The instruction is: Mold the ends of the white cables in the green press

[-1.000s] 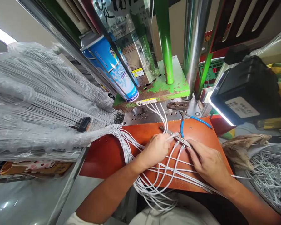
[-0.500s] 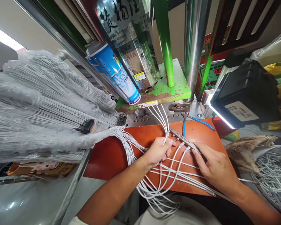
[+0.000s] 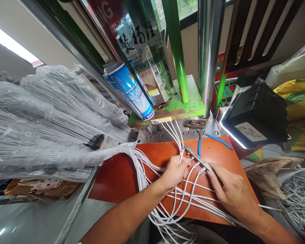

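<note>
My left hand (image 3: 175, 173) is closed in a pinch on a white cable (image 3: 181, 156) whose end sits close to the far end of a narrow slotted metal bar (image 3: 196, 157). The bar's near end is gripped between the thumb and fingers of my right hand (image 3: 232, 188). Two more cables with metal connector ends (image 3: 201, 170) reach the bar's side nearer my right hand. Exactly how the pinched end meets the bar is hidden by my fingers. Loose white cables (image 3: 139, 169) loop beneath both hands.
Blue-handled pliers (image 3: 199, 147) lie behind the bar on the orange board (image 3: 117, 179). Ahead, a green press plate (image 3: 190, 109) carries a blue spray can (image 3: 132, 91), with cables emerging underneath. Plastic-wrapped cable bundles (image 3: 53, 135) fill the left; a black lamp (image 3: 259, 115) stands right.
The view has tilted slightly, so the machine and board appear lower. Both hands keep their grips, and the left hand remains by the bar's far end.
</note>
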The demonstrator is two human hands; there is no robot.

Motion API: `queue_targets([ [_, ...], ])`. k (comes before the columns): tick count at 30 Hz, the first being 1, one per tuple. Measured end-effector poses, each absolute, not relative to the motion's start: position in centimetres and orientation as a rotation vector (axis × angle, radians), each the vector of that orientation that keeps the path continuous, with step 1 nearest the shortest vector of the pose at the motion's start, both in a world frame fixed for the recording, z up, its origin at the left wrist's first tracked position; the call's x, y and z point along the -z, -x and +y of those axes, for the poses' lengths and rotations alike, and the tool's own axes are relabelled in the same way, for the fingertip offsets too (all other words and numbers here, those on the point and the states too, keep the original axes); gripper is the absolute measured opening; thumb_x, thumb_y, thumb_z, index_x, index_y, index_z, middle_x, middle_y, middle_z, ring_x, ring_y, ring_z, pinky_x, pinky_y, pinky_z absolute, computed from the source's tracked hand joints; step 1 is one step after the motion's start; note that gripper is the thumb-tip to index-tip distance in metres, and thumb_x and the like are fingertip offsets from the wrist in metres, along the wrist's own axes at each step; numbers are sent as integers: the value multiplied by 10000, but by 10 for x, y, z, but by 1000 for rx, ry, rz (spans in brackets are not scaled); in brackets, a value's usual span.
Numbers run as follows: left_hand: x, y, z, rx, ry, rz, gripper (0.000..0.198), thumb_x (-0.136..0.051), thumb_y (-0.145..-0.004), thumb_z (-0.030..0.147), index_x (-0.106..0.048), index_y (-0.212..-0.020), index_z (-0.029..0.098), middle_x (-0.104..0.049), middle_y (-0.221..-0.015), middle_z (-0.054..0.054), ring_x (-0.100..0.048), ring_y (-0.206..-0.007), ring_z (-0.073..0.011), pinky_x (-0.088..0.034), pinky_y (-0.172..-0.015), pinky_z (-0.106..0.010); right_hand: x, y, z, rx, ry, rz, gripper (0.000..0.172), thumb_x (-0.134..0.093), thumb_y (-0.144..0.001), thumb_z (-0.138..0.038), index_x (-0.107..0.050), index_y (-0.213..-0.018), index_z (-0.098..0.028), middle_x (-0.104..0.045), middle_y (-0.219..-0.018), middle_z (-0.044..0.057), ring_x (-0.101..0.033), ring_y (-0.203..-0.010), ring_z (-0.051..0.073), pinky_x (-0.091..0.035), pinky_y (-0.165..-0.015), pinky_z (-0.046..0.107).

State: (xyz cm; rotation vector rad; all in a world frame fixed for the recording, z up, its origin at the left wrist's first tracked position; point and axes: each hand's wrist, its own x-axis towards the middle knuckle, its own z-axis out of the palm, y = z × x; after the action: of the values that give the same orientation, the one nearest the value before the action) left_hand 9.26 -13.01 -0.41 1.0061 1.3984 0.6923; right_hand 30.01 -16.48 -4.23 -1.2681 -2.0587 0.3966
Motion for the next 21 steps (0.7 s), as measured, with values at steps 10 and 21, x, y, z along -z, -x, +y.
queue_targets([
  [10, 3, -75, -112, -569, -1344, 1354, 347, -552, -953, 489, -602, -837, 166, -610, -628, 0, -518, -476, -93, -372, -502, -206, 46, -304, -168, -459, 1300, -2028, 237, -451, -1080, -312, -607, -1243, -238, -722, -1126, 38, -700, -938, 206, -502, -813, 338],
  [21, 3, -71, -122, -482, -1026, 1285, 383, -484, -982, 551, -543, -856, 194, -438, -473, 84, -193, -330, -50, -137, -347, -180, 48, -305, -168, -499, 1323, -2002, 244, -446, -1083, -347, -605, -1249, -265, -723, -1130, 3, -703, -933, 192, -514, -842, 333],
])
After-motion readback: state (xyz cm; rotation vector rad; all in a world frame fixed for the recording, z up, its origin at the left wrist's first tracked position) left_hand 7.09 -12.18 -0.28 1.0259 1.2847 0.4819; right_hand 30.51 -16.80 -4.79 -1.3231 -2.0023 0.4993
